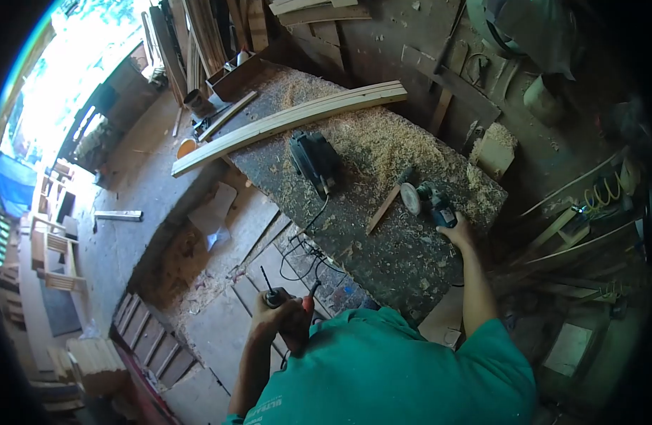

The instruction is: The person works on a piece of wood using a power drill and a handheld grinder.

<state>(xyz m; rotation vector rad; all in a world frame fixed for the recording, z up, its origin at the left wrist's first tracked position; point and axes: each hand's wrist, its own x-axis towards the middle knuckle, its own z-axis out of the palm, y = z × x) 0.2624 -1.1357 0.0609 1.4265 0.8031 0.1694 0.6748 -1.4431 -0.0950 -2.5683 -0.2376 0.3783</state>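
My left hand [275, 316] is wrapped round a power drill [308, 306], held near my chest. Its body shows reddish-orange, and a long thin bit points up and away from me. On the right end of the workbench [404, 265], my right hand [460, 232] is closed on the rear body of an angle grinder [433, 200]. The grinder lies on the bench top with its pale round disc facing left. Beside that disc is a hammer-like tool with a wooden handle [384, 210]. A dark electric planer [315, 161] sits farther left, its cord hanging over the bench edge.
Long pale wooden strips [290, 120] lie across the back of the bench among heaped wood shavings [390, 138]. Loose black cords [308, 258] dangle near the bench's front edge. Left is a concrete ledge [138, 184] with an orange-rimmed cup [186, 147]. Boards lean behind it.
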